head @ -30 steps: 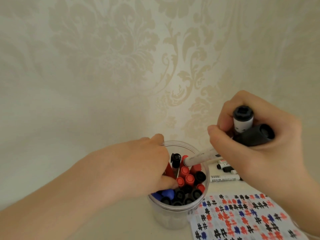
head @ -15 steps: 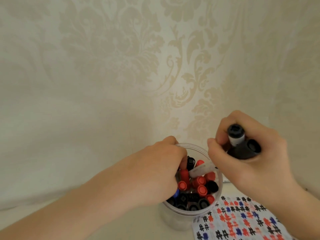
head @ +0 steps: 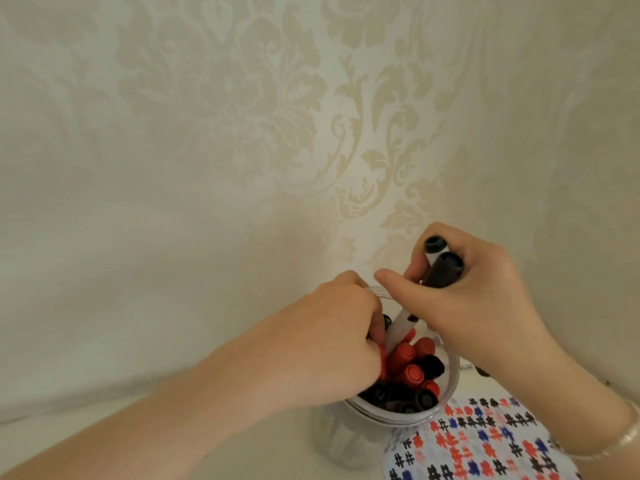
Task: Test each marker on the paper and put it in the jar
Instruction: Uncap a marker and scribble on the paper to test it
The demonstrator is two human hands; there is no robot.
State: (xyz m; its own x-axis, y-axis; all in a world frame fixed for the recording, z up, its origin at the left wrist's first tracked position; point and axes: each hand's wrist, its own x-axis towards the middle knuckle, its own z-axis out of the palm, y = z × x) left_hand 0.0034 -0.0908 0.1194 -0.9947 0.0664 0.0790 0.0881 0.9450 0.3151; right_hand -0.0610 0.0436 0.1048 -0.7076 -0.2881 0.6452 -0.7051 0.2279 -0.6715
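The right hand (head: 481,306) grips two black-capped markers (head: 441,268), one slanting down into the clear jar (head: 446,400) right under it. The left hand (head: 332,341) has its fingers curled down inside the jar among the red and black markers (head: 412,368); can't tell if it's actually holding one. The test paper (head: 485,445) with hash marks sits just below the right wrist.

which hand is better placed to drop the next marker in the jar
Right. The right hand already grips two markers, the white barrel angled down into the jar. The left hand has its fingers down among the stored markers.
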